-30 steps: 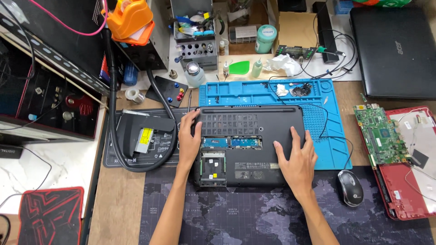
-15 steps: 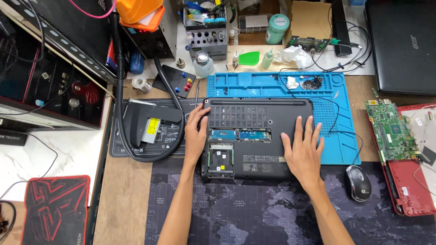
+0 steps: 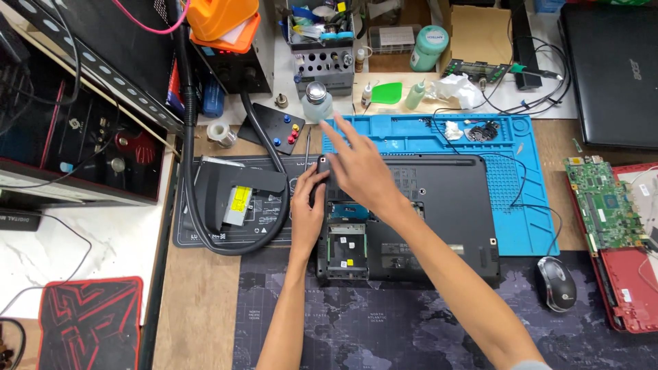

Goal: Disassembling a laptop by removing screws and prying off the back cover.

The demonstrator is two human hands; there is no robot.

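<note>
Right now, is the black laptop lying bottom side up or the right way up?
Bottom side up: the black laptop shows its underside, with vent slots and an open bay exposing parts, under the left hand and right hand.

wooden workbench | white slab left | even overhead light

An electronics repair workshop: blue repair mat, bare circuit board, opened laptop, tool rack.

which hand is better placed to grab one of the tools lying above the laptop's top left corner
Right. The right hand is stretched across the black laptop, fingers open and pointing toward the thin tool near the blue mat. The left hand is pressed on the laptop's left edge, probably steadying it.
</note>
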